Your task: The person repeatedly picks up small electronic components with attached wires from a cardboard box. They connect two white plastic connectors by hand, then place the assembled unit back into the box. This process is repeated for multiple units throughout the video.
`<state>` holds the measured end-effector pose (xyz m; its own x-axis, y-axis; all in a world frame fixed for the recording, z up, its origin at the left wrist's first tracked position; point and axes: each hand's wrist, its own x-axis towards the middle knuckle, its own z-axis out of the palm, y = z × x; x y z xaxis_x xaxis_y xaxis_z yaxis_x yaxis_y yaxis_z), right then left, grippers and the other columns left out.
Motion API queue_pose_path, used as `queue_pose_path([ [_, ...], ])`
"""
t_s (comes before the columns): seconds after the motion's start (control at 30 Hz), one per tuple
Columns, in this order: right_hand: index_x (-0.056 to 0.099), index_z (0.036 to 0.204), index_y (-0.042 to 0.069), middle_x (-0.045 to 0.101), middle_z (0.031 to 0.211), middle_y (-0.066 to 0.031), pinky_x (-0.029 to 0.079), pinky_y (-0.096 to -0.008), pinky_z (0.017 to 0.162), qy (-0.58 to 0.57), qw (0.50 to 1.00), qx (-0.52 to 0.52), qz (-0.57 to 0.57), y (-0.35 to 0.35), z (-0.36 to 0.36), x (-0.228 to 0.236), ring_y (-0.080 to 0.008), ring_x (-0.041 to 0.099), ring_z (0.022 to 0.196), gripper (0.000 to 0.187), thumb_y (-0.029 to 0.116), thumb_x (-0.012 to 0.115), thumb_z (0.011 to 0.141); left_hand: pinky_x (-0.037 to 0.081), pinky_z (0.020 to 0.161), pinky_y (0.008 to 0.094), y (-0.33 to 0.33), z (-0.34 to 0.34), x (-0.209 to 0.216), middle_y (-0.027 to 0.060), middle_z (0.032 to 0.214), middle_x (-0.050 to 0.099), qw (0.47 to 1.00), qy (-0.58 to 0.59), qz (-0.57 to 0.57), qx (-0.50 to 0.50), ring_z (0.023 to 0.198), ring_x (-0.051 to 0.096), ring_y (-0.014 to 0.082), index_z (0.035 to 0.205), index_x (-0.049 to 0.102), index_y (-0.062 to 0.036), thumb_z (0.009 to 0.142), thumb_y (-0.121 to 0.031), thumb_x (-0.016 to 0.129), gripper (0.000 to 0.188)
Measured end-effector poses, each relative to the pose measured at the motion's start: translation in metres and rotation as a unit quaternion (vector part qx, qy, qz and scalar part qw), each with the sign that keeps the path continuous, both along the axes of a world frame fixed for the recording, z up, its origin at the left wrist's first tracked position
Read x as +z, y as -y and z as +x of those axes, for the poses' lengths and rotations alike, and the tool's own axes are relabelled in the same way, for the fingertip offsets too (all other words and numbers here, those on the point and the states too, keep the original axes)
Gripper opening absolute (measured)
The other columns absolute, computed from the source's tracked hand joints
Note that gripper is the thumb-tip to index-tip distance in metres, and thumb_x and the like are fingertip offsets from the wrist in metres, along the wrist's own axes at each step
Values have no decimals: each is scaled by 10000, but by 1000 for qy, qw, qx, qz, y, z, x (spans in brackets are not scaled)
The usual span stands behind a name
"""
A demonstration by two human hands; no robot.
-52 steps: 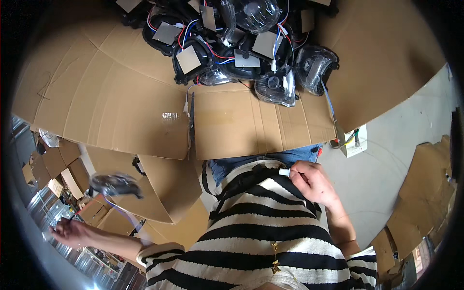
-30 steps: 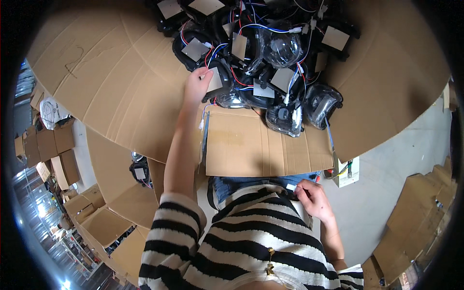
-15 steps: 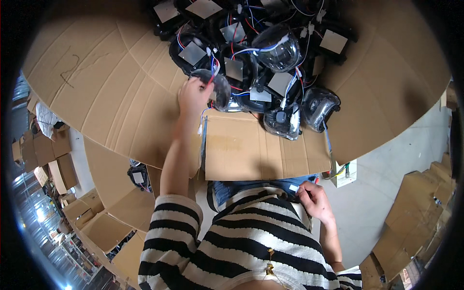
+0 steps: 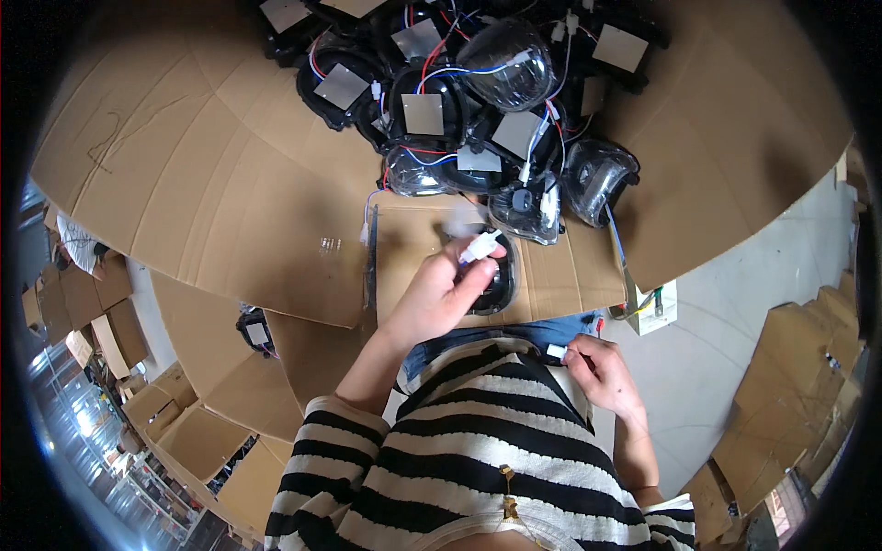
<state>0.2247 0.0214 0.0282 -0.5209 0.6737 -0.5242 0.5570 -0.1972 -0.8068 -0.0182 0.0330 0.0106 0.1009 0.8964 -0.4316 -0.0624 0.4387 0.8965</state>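
Observation:
My left hand (image 4: 439, 296) is closed over the near cardboard flap, gripping a white plug connector (image 4: 480, 246) between thumb and fingers. Directly behind those fingers is a lamp unit (image 4: 502, 283) with a black housing, partly covered by the hand; whether the fingers also hold it is hidden. At the right of my waist, my right hand (image 4: 602, 375) pinches a small white connector (image 4: 557, 351). Beyond the left hand lies a pile of similar lamp units with clear covers, grey square plates and coloured wires, including one clear-covered lamp (image 4: 525, 209) close by on the flap's far edge.
A large cardboard box with wide flaps (image 4: 211, 184) surrounds the pile. At its right corner stands a pale box (image 4: 654, 308) with yellow and green wires. Open cartons (image 4: 207, 432) are at the left, and flattened cardboard (image 4: 781, 413) lies at the right.
My left hand has come back from the pile toward my body, bringing a lamp unit and its white connector. The right hand stays near the waist with its connector.

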Motion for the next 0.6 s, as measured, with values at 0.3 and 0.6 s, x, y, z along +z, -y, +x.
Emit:
queue_pose_path([
  [0.3,500,683,-13,477,593,-88,340,-286,455,-29,997,-11,66,4,37,28,-200,448,491,57,7,473,728,388,641,196,5,14,6,2,785,474,990,74,16,-123,704,429,61,1120,432,9,879,-91,377,267],
  [0.6,518,733,8,476,582,-59,317,-253,422,-145,985,-79,-40,-8,-9,31,-140,431,451,65,53,500,776,462,610,268,18,32,-2,122,790,581,935,-213,252,-131,685,593,199,996,560,4,692,67,506,315],
])
